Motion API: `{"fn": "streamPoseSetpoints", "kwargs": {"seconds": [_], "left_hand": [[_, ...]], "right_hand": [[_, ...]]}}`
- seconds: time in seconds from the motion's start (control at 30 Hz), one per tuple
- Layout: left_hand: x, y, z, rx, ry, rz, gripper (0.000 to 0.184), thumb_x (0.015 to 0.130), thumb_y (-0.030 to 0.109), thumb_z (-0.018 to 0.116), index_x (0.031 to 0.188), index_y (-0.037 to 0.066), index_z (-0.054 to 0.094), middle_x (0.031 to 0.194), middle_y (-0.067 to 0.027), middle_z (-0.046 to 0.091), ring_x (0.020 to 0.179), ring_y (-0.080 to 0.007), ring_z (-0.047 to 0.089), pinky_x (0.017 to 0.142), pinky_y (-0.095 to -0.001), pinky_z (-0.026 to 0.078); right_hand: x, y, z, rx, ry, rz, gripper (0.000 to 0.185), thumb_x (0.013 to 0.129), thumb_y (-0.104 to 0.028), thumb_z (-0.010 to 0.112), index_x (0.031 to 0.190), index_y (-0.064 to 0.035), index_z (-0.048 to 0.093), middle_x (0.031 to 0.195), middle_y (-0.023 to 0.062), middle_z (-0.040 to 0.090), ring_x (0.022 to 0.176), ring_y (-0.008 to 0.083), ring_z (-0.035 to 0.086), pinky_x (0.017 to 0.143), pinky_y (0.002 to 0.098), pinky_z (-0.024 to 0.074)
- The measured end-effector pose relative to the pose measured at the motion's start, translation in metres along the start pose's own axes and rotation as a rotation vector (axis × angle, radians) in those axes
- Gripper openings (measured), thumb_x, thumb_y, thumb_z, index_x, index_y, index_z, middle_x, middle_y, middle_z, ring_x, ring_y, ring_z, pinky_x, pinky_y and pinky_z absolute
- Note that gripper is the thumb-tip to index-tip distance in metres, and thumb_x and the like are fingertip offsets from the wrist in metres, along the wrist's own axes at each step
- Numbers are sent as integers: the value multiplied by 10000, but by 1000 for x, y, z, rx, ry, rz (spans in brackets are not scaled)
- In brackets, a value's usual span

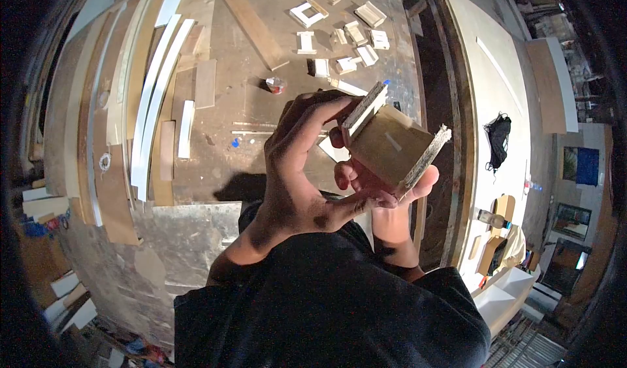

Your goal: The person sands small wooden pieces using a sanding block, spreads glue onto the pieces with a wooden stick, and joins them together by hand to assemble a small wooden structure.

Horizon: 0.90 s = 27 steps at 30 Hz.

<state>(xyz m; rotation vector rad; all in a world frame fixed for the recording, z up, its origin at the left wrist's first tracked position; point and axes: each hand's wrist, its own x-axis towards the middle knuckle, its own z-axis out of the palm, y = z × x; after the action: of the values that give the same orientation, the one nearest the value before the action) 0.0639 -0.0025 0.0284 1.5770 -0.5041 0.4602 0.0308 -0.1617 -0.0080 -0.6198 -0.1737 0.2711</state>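
Small brown wooden tray with two side walls [393,141] is up above the brown wooden table [238,110]. Its walls slant away to the right. The left hand [295,172] curls wide, pinching it across; the right hand [423,182] holds it from below. Both touch it.

Both hands [294,178] hold a three-sided wooden piece [392,143] above the surface [241,110]. Other wooden pieces [371,15] lie beyond.
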Motion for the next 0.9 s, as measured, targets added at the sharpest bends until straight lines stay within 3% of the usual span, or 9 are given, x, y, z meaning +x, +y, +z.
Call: {"fn": "streamPoseSetpoints", "kwargs": {"seconds": [0.17, 0.27, 0.33, 0.37, 0.6, 0.67, 0.7, 0.87, 0.9], "left_hand": [[0, 3, -5, 42, -58, -46, 872, 624, 527, 873, 1229, -21, 563, 1145, -173, 616, 1038, -314, 604, 914, -404, 476], [-1, 3, -6, 43, -101, -23, 892, 617, 548, 873, 1229, -21, 562, 1146, -173, 620, 1050, -318, 603, 926, -418, 470], [-1, 2, -7, 72, -138, 20, 1032, 517, 569, 924, 1243, -61, 549, 1181, -157, 605, 1079, -242, 580, 935, -355, 456], [-2, 3, -6, 72, -139, 20, 1032, 517, 569, 924, 1243, -61, 549, 1181, -157, 605, 1079, -242, 580, 935, -355, 456], [-1, 5, -5, 21, -181, 7, 1084, 491, 586, 928, 1257, -70, 529, 1200, -160, 591, 1084, -238, 577, 943, -350, 449], [-1, 5, -4, 29, -205, -6, 1099, 489, 580, 933, 1269, -72, 515, 1202, -157, 589, 1085, -233, 576, 948, -351, 446], [-4, 2, -2, -43, -184, -37, 1109, 492, 566, 938, 1286, -73, 500, 1206, -153, 584, 1089, -227, 573, 955, -349, 441], [-2, -3, -1, -115, -165, -37, 1132, 507, 539, 943, 1326, -78, 462, 1213, -138, 571, 1098, -214, 568, 976, -339, 425], [-5, -5, 1, -161, -126, -67, 1067, 533, 552, 924, 1296, -58, 494, 1207, -159, 584, 1091, -252, 584, 944, -361, 453]], "right_hand": [[3, -2, -6, 81, -119, 8, 1084, 693, -843, 540, 1449, -87, 365, 1317, 312, 452, 851, 366, 555, 634, 438, 466], [5, -2, 8, 168, -68, 2, 1055, 672, -858, 469, 1382, -79, 431, 1235, 270, 496, 819, 351, 532, 618, 416, 435], [3, 4, 11, 268, 228, -71, 965, 613, -570, 701, 1354, 4, 468, 1211, 270, 568, 970, 426, 608, 683, 510, 521], [-3, 3, 0, 170, 223, -88, 949, 592, -575, 702, 1321, 0, 505, 1209, 224, 583, 976, 390, 612, 676, 521, 509], [2, -1, 6, 154, 171, -123, 945, 573, -531, 719, 1316, 17, 512, 1178, 228, 592, 952, 383, 624, 689, 483, 533], [2, -2, -6, 196, 13, -114, 974, 572, -513, 735, 1318, 60, 483, 1184, 265, 579, 924, 382, 648, 679, 450, 568], [0, -2, 6, 87, 134, -131, 988, 578, -513, 739, 1315, 85, 463, 1173, 283, 575, 909, 378, 657, 677, 444, 583], [5, -16, 20, -96, 95, -38, 1029, 609, -469, 756, 1342, 136, 361, 1139, 316, 576, 890, 396, 685, 718, 436, 612], [4, -16, 16, -111, 71, -31, 1026, 617, -452, 758, 1354, 132, 348, 1155, 321, 570, 893, 408, 687, 732, 442, 611]]}}
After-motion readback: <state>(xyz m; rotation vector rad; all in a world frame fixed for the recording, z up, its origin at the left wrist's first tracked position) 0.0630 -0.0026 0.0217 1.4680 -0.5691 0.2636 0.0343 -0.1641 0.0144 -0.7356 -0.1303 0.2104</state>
